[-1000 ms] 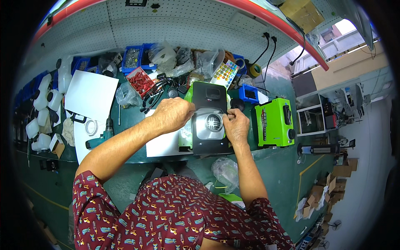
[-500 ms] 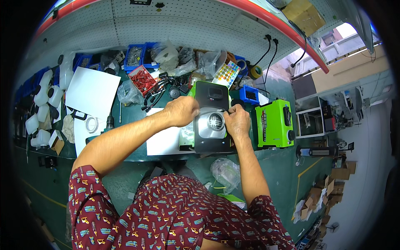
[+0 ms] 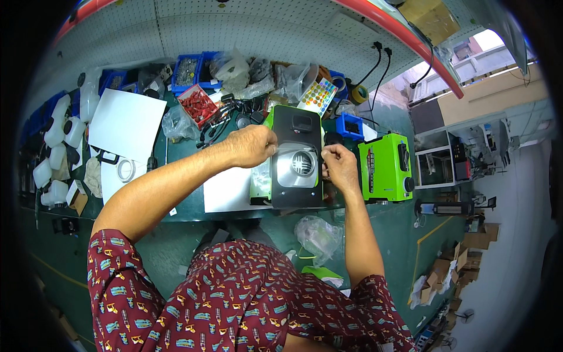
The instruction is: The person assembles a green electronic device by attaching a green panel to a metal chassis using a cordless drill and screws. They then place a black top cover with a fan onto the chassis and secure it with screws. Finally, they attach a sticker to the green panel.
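Note:
A box-shaped machine with green sides and a black front panel [image 3: 282, 194] lies on the bench in front of me. Its silver plate [image 3: 287, 176] surrounds a round slotted vent, with a dark rectangular inset above. My left hand [image 3: 253, 146] is closed at the plate's upper left edge, fingertips pressed together. At the opposite edge my right hand [image 3: 342, 167] has thumb and forefinger pinched close to the panel's rim. What either hand holds is too small or hidden to make out.
A second green machine [image 3: 387, 167] stands to the right, near a small blue bin [image 3: 350, 127]. Behind lie a red box of small parts [image 3: 198, 105], black cables and a dotted sticker sheet [image 3: 318, 97]. White sheets [image 3: 126, 125] and white bottles [image 3: 57, 151] occupy the left.
My right hand has shifted right, from over the silver plate to the panel's edge. The left hand stays at the upper left edge, and the whole view has shifted slightly.

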Action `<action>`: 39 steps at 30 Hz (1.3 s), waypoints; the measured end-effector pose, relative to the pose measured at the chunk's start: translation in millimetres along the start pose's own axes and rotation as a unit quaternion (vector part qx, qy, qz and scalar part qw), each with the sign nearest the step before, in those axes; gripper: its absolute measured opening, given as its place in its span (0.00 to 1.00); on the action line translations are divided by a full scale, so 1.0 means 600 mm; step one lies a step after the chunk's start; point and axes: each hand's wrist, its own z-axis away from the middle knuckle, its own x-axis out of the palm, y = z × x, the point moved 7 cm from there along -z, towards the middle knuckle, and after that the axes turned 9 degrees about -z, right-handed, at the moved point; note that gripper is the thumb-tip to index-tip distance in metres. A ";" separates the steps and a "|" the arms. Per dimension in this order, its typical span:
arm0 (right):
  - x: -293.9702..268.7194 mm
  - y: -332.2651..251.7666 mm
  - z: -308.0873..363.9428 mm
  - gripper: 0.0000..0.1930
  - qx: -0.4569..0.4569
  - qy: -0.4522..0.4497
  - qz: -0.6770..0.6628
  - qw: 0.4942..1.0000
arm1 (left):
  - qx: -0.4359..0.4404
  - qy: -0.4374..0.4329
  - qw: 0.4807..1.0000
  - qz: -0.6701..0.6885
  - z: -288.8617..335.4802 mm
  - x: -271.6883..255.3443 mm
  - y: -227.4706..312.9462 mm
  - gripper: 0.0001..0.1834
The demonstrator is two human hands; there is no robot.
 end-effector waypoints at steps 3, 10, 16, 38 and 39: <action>-0.005 0.012 0.013 0.10 0.007 -0.012 -0.052 0.999 | 0.014 0.020 1.000 -0.014 0.005 -0.002 0.002 0.15; -0.004 0.017 0.021 0.11 -0.029 0.010 -0.043 0.999 | 0.014 0.004 0.998 -0.062 -0.006 -0.006 0.011 0.14; -0.001 0.015 0.023 0.10 -0.024 0.022 -0.058 0.998 | 0.002 0.016 1.000 -0.024 -0.011 0.005 0.008 0.13; -0.003 0.028 0.024 0.14 -0.066 0.039 0.023 0.997 | -0.183 -0.152 0.813 0.531 -0.023 0.105 0.023 0.10; -0.001 0.024 0.027 0.14 -0.064 0.036 0.022 0.997 | -0.148 -0.157 0.849 0.483 -0.021 0.096 0.022 0.13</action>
